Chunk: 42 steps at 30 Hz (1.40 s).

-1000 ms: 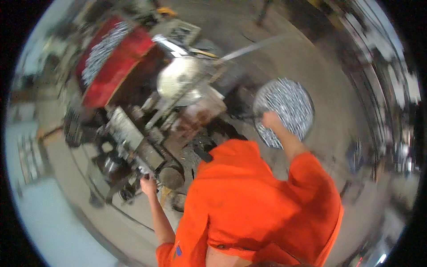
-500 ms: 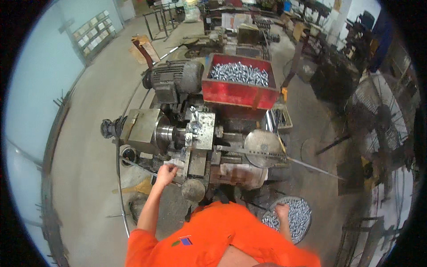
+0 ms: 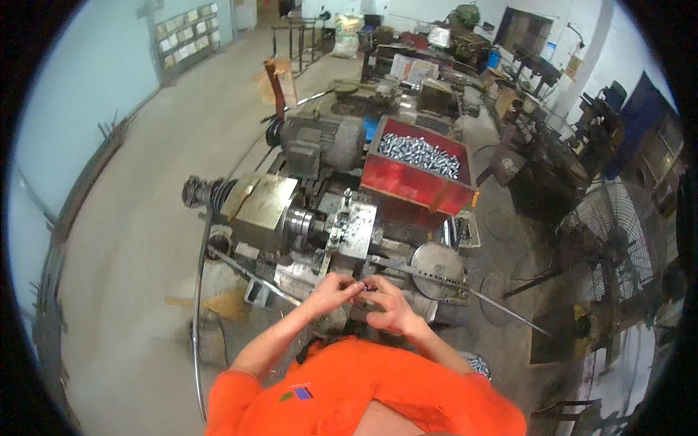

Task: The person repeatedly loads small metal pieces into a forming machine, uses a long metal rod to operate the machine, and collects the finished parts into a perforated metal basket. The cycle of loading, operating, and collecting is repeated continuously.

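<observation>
we hold both hands just beyond our orange shirt (image 3: 342, 370), close together on the near side of the metal block (image 3: 356, 227). our left hand (image 3: 332, 294) and right hand (image 3: 391, 305) meet at the fingertips, with a small piece (image 3: 367, 288) between them. our right fingers are pinched about it; whether our left ones grip it too or only touch it, we cannot tell, and its shape is too small to make out. past the block we see a motor (image 3: 305, 142) to the left and a red bin (image 3: 414, 185) heaped with shiny parts (image 3: 420, 155) to the right. a round disc (image 3: 435, 258) stands near our right hand. a fan (image 3: 607, 236) is well apart, farther right.
</observation>
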Motion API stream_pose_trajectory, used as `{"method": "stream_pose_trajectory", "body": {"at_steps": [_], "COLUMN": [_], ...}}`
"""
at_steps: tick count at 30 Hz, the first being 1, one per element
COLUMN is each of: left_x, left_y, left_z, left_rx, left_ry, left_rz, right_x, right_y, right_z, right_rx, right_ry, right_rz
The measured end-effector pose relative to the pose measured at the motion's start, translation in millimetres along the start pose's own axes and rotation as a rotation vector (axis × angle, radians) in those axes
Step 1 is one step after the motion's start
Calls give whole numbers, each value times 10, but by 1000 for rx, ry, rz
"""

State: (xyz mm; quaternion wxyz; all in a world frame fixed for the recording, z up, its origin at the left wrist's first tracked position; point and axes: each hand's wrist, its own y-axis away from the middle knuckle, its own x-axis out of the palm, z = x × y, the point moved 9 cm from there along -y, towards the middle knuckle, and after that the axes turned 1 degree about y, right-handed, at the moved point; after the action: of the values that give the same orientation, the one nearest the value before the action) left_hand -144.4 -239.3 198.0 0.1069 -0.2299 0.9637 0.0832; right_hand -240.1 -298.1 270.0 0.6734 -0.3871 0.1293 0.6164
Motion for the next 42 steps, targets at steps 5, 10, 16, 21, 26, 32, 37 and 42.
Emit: {"method": "stream_pose_trajectory", "body": {"at_steps": [5, 10, 16, 21, 26, 32, 37, 42], "left_x": [-253, -489, -1587, -2626, -2769, -2452, -2471, -3632], "left_y": [191, 412, 1063, 2273, 3338, 3634, 3607, 4015], "left_z": [49, 132, 306, 657, 1155, 1553, 2091, 2278], "left_rx": [-13, -33, -169, -483, -721, -877, -908, -806], "left_ry": [-93, -15, -258, -729, -864, -673, -725, -1364], "left_rz": [-71, -156, -427, -789, -877, -824, -885, -697], "right_x": [293, 535, 555, 845, 1028, 1185, 1142, 1126], "right_y": [-239, -529, -1350, -1952, -1997, -2117, -2092, -2080], "right_z": [-74, -8, -347, -1319, -1483, -1399, -1160, -1226], "right_rx": [-94, -128, 51, 307, 289, 261, 33, 4], "right_ry": [11, 11, 535, 809, 460, 607, 566, 583], "right_rz": [74, 207, 240, 289, 270, 348, 218, 144]}}
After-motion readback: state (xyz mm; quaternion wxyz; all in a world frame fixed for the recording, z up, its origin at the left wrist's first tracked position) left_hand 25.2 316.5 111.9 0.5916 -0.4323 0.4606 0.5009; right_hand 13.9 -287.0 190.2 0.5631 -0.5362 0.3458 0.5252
